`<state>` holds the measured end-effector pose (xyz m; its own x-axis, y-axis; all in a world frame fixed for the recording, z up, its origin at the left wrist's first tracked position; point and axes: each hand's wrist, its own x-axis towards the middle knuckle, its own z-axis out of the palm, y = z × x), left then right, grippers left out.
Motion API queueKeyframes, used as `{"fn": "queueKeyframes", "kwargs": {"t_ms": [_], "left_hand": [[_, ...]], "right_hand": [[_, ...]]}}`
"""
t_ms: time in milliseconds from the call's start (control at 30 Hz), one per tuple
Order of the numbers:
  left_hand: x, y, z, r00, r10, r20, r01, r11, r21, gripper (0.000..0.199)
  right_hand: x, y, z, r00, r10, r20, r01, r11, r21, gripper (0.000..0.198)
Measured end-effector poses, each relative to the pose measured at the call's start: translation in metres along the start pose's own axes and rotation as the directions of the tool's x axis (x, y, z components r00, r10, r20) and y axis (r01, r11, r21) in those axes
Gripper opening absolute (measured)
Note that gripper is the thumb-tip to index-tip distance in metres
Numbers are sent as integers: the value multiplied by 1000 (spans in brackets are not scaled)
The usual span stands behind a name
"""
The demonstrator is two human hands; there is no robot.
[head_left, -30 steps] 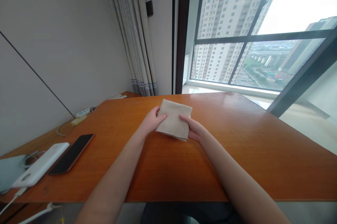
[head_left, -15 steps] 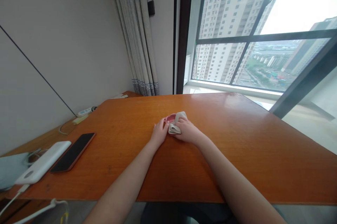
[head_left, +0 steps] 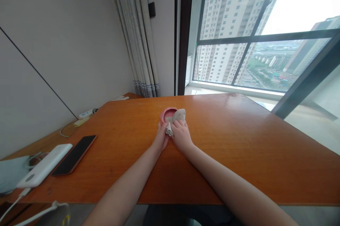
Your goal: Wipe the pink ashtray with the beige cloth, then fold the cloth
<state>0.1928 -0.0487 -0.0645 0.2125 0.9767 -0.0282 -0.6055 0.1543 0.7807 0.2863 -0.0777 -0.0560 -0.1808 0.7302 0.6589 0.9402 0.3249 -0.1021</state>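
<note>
The bowl and right hand had shifted left since the earlier frame. The right hand's curled fingers gripped the bunched cloth at the bowl; the left hand closed on its near side, fingertips partly hidden. Hard pressure against a loose left hold might have tipped the bowl onto the table beneath.

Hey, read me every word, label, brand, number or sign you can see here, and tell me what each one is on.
No readable text anywhere in view.
White device: a dark oval mark, too small to read.
Power strip: any markings are too small and blurred to read.
Phone: dark screen, no lettering visible.
Pink bowl and cloth: no lettering on the parts that show.
</note>
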Motion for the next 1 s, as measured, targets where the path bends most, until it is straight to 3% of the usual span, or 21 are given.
{"fn": "queueKeyframes", "kwargs": {"t_ms": [100, 200, 300, 367, 467, 600, 733, 833, 900, 1000], "left_hand": [[9, 3, -10, 985, 123, -118, -106, 984, 142, 28], [20, 14, -22, 950, 267, -164, -182, 897, 404, 28], [26, 30, -31, 948, 297, -115, -158, 751, 641, 35], [25, 35, -33, 959, 277, -65, -148, 682, 717, 39], [16, 29, -25, 949, 313, -47, -205, 722, 661, 38], [5, 9, -9, 936, 352, 3, -312, 825, 471, 59], [13, 12, -16, 944, 324, -67, -263, 857, 443, 43], [23, 27, -29, 955, 293, -37, -226, 807, 546, 38], [24, 33, -32, 959, 284, -1, -231, 781, 580, 41], [15, 25, -25, 965, 259, -45, -202, 839, 506, 59]], "right_hand": [[-1, -1, 7, 999, -48, 0, 48, 999, 11, 11], [4, 10, 5, 985, -168, 29, 168, 986, 18, 13], [10, 27, 0, 927, -366, 84, 365, 931, 28, 18], [12, 35, -1, 902, -423, 88, 423, 906, 20, 21], [7, 34, 1, 930, -366, 27, 367, 930, -29, 20], [2, 23, 5, 961, -267, -67, 263, 963, -58, 17], [7, 23, 3, 946, -319, -58, 319, 948, -18, 20], [12, 31, -1, 914, -406, 12, 406, 914, 5, 21], [11, 36, -3, 899, -435, 53, 436, 900, 3, 23], [6, 38, -3, 929, -369, 37, 370, 928, -45, 24]]}}
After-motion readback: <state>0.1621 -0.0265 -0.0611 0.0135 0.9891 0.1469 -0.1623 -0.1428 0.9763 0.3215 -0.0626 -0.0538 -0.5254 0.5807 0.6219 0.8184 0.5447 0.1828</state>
